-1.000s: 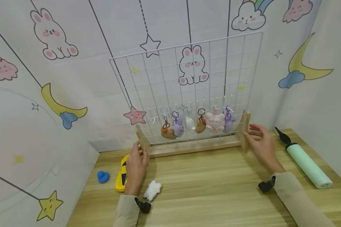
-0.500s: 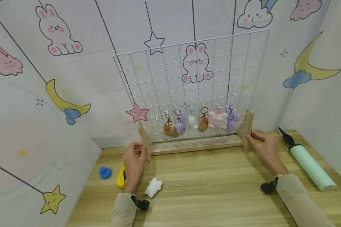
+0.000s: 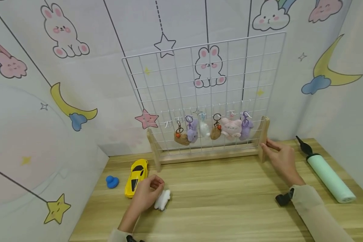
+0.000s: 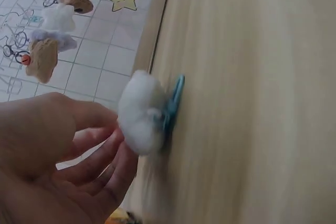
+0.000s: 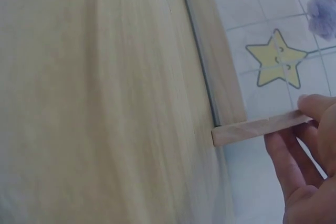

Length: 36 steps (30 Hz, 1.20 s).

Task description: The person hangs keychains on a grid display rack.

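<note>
My left hand [image 3: 148, 193] is at a small white plush keychain [image 4: 140, 114] low over the table. Its thumb and curled fingertips pinch the plush's edge in the left wrist view, and a teal clasp [image 4: 172, 106] hangs on the plush's far side. My right hand [image 3: 281, 159] grips the right wooden upright [image 5: 262, 128] of a rack, thumb on one face and fingers on the other. The rack's white wire grid [image 3: 204, 72] stands in a wooden base. From its hooks hang several plush keychains: brown, purple, white and a pink one [image 3: 231, 128].
A yellow toy car [image 3: 138, 173] and a blue rubber duck [image 3: 112, 182] stand on the left of the wooden table [image 3: 224, 205]. On the right lies a mint-green hand pump [image 3: 329, 178] with a black nozzle. A patterned cloth backdrop [image 3: 93, 84] rises behind the rack.
My left hand has left the rack's left upright and come down and nearer to the white plush keychain, which now looks tilted. My right hand stays on the right upright.
</note>
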Tool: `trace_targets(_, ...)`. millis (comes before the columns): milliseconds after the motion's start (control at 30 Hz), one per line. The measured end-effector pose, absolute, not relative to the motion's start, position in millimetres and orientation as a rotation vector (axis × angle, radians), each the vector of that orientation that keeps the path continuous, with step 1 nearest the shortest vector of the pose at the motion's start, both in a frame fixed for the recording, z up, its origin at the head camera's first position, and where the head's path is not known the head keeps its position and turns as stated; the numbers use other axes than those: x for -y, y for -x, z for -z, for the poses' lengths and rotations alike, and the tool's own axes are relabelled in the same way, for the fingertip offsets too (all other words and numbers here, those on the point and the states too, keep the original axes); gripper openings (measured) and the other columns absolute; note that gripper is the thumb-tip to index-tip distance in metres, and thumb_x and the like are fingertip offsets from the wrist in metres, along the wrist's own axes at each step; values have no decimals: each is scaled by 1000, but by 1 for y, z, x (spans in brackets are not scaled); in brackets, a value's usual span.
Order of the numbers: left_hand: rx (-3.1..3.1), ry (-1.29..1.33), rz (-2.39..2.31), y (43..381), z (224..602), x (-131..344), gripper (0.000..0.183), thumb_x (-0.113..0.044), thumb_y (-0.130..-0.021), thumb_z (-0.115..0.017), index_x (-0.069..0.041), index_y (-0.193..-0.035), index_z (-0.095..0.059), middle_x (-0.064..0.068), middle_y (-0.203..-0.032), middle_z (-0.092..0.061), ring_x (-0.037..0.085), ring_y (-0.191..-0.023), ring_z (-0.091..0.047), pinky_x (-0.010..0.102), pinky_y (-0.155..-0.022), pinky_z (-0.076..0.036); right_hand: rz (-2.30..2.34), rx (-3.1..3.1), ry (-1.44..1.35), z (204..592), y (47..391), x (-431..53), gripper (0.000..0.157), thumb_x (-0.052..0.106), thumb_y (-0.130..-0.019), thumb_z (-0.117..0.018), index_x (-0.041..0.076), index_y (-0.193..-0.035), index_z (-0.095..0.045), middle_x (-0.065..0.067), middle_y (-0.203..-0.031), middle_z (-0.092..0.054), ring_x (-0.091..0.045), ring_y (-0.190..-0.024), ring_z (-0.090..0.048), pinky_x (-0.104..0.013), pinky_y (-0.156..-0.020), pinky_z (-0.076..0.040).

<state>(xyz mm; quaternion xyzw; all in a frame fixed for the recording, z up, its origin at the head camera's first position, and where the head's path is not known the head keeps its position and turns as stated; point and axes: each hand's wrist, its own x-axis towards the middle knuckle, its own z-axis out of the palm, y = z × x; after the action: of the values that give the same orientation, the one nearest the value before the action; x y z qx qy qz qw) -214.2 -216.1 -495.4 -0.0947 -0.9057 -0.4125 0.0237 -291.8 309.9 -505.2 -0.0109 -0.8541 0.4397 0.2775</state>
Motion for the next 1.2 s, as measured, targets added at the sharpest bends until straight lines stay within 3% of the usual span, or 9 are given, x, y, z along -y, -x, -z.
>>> trace_targets(100,2882,378,1281,202,494,223,14,-19,-100,-80,-13,-110,-73,-1,-103,-76,15,-96,-73,25,-82,-64,-1187,2296,41,505,292,-310,47,36,-100,-80,4,-135,-75,-20,-125,-76,-41,-126,-70,4,-84,-43)
trace_targets(233,3020,564,1163,188,487,231,51,-37,-91,-90,-14,-131,-68,4,-129,-69,22,-119,-65,39,-99,-60,-1185,2289,46,506,294,-311,48,37,-101,-79,4,-135,-74,-22,-126,-75,-41,-125,-71,4,-82,-44)
trace_targets(367,3064,654,1071,183,482,230,68,-35,-87,-93,-17,-146,-64,8,-131,-60,20,-113,-55,32,-91,-53,-1187,2276,54,504,294,-312,48,37,-100,-79,4,-134,-75,-19,-126,-76,-39,-124,-71,4,-83,-44)
trace_targets(500,3004,589,1095,189,486,223,61,-8,-90,-88,-13,-146,-65,7,-117,-64,15,-95,-58,23,-77,-54,-1204,2276,62,504,293,-312,48,38,-100,-79,4,-134,-75,-17,-127,-76,-12,-120,-72,3,-82,-46)
trace_targets(600,2929,510,1121,194,491,217,61,8,-86,-83,-7,-142,-65,10,-114,-72,14,-91,-66,23,-76,-60,-1225,2272,58,507,293,-311,48,38,-100,-80,5,-134,-75,-18,-128,-75,13,-110,-64,2,-79,-48)
trace_targets(700,2860,431,1167,197,492,214,54,14,-86,-80,-5,-134,-65,13,-110,-76,18,-92,-74,28,-78,-65,-1234,2265,46,509,294,-310,48,36,-100,-80,5,-135,-75,-18,-128,-75,24,-104,-56,2,-77,-49)
trace_targets(967,2697,328,1251,204,483,205,20,0,-93,-82,-11,-106,-70,3,-94,-80,14,-86,-76,23,-75,-64,-1213,2264,47,509,294,-310,47,35,-100,-80,4,-134,-75,-18,-127,-76,26,-103,-53,3,-82,-46)
trace_targets(1133,2652,334,1212,208,472,204,10,-10,-98,-81,-17,-104,-79,-1,-99,-82,16,-92,-78,26,-79,-66,-1203,2278,70,509,294,-310,47,37,-100,-80,5,-134,-75,-17,-128,-76,10,-113,-65,3,-84,-45)
trace_targets(1200,2637,337,1211,210,470,203,10,-12,-99,-80,-17,-107,-82,0,-105,-83,18,-98,-79,30,-82,-67,-1198,2283,77,509,293,-310,47,38,-100,-80,5,-134,-75,-17,-128,-76,-5,-119,-70,3,-84,-45)
